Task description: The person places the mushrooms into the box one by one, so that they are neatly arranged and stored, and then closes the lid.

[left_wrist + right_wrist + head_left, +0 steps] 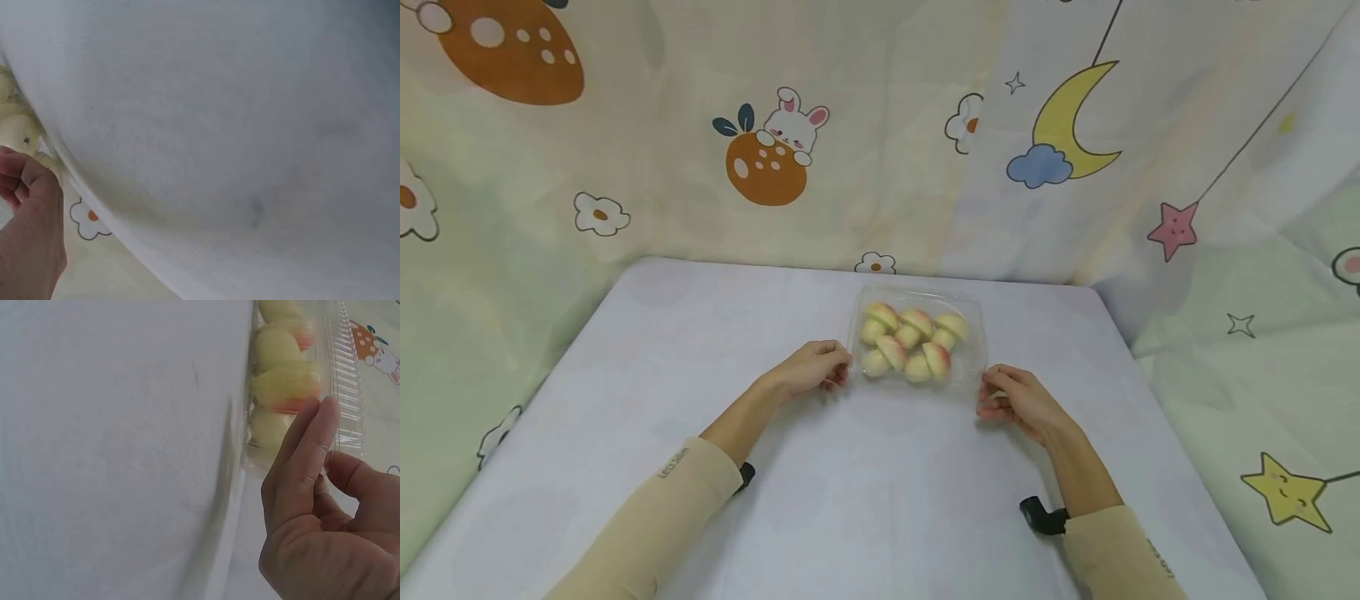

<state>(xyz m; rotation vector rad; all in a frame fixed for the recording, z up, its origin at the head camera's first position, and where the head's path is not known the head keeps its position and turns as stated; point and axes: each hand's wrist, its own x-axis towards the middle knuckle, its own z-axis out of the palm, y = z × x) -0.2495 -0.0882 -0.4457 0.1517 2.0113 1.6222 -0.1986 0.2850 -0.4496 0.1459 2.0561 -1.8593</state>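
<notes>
A clear plastic box [967, 379] holds several mushroom-shaped pieces [915, 327], pale yellow with a pink-red blush. My left hand [815, 365] is at the box's left edge, its fingers curled and pinching there; in the left wrist view that hand [31, 212] shows next to the pale pieces [19, 132]. At the near right corner, my right hand [1021, 402] pinches the rim between thumb and fingers. From the right wrist, the box's ribbed side [349, 375] rises beyond the right hand [331, 519], and the pieces [284, 387] show through the plastic.
The box is toward the far side of a table with a white cloth [850, 500]. Behind it hangs a curtain [880, 167] printed with rabbits, flowers, a moon and stars. Black wrist cameras [1043, 515] sit under the beige sleeves [662, 508].
</notes>
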